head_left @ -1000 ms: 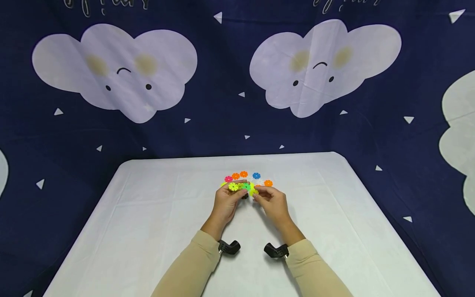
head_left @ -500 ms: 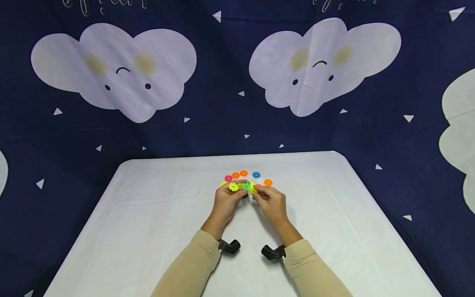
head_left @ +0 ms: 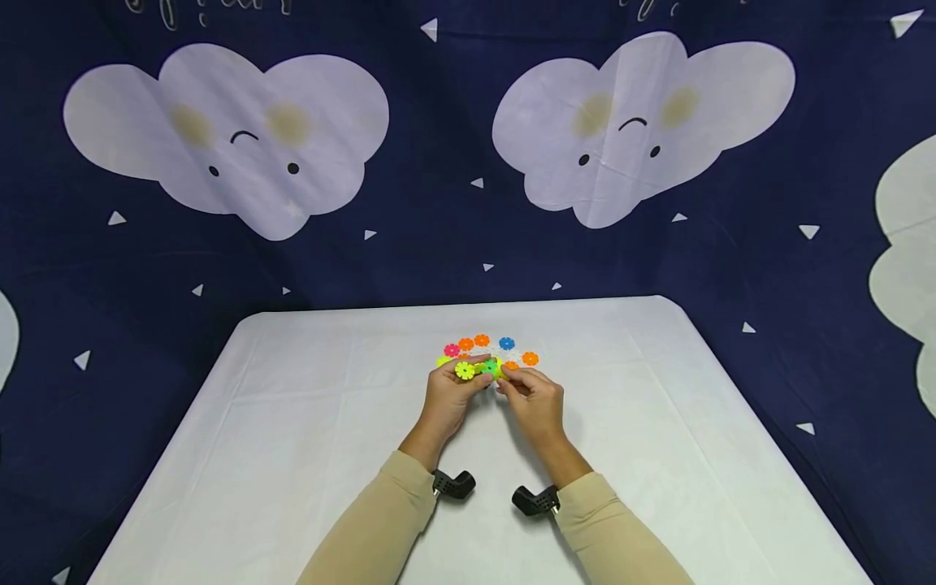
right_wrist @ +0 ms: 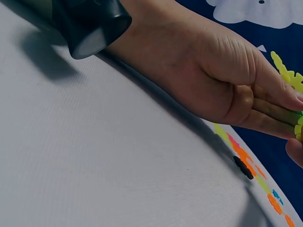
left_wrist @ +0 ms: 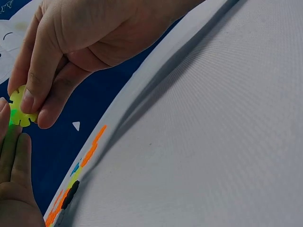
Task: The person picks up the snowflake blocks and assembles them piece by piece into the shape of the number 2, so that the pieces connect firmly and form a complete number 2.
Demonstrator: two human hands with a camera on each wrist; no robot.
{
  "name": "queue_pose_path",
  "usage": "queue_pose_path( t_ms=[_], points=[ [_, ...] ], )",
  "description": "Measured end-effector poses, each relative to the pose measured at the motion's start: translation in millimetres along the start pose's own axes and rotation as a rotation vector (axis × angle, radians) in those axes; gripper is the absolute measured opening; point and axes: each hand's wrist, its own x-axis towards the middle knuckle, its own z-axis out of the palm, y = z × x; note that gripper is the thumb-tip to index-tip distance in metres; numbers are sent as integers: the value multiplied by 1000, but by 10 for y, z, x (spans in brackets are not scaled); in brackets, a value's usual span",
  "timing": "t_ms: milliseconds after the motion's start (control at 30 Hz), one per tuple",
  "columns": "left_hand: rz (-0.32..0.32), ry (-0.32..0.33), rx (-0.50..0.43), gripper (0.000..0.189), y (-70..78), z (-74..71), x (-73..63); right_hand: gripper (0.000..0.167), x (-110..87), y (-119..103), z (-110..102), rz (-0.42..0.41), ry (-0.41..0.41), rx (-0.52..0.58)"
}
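Observation:
Between thumb and fingers, my left hand (head_left: 444,400) pinches a small joined chain of flower-shaped interlocking discs. A yellow disc (head_left: 465,370) stands at the chain's left end, with a green disc (head_left: 490,368) near my left thumb tip. My right hand (head_left: 539,398) pinches a yellow notched disc (left_wrist: 27,116) by its edge, right up against the green one. In the right wrist view, more yellow discs (right_wrist: 296,81) stick up past my left thumb. Both hands are raised over the table, and their fingers partly hide the joint between the pieces.
Loose discs lie on the white table (head_left: 351,455) beyond my hands: a pink disc (head_left: 452,350), several orange discs (head_left: 481,340), a blue disc (head_left: 507,344) and a black disc (right_wrist: 243,167). A dark cloth with clouds (head_left: 643,130) hangs behind the far edge.
My right hand and wrist have shifted slightly left, bringing the yellow disc closer against the green one. The black disc that showed below the hands is now hidden in the head view.

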Motion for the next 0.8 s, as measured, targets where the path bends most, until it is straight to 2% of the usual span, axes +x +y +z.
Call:
queue_pose_path(
  t_ms=[333,567,800],
  points=[
    [-4,-9,-23,33,6,-3,-3,30,-19,45,21,-17,6,-5],
    [1,-5,-55,33,9,2,-6,28,-12,53,6,-52,-7,-55],
    [-5,-1,-64,35,10,3,-12,30,-23,73,4,-48,-11,-70]
  ],
)
